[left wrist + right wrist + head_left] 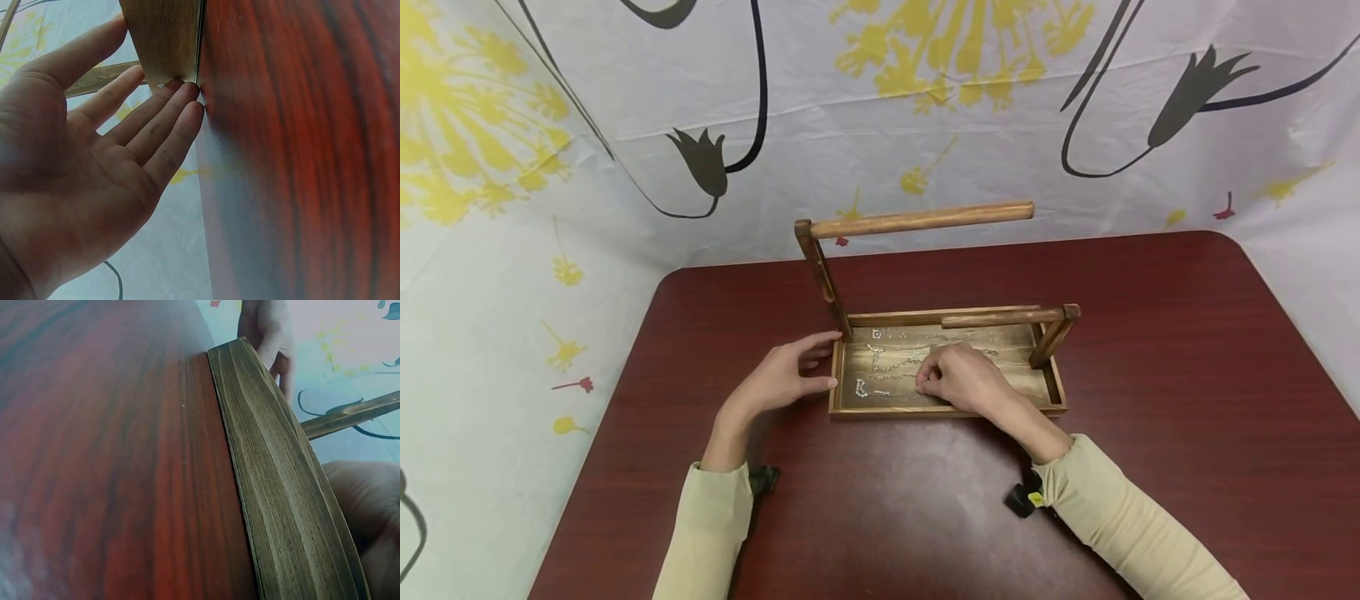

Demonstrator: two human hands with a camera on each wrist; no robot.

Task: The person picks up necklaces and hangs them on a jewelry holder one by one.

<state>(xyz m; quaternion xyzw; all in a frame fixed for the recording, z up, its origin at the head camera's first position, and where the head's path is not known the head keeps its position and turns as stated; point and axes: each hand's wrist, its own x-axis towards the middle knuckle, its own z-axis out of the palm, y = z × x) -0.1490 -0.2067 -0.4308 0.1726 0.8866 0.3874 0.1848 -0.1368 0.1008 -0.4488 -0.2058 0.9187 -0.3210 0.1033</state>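
A shallow wooden jewellery tray (pixel 951 412) with upright T-shaped bar stands lies across the table. Straight fingers of my left hand (pixel 782 372) touch its left end, the thumb near the front corner; in the left wrist view the palm faces the camera and holds nothing. Over the tray floor, my right hand (pixel 964 377) has thumb and forefinger pinched together low at a small piece of jewellery, mostly hidden by the fingertips. Left of it lie chain necklaces (pixel 891 367), a beaded bracelet (pixel 861 388) and a small silver piece (pixel 882 392). A square pendant (pixel 876 333) is near the back wall.
A tall left stand carries a long wooden bar (pixel 925 220) above the tray's back. The shorter right stand's bar (pixel 1000 318) reaches left over the tray, near the right hand. Dark red tabletop (pixel 895 500) surrounds the tray, and a flower-patterned cloth (pixel 820 150) hangs behind.
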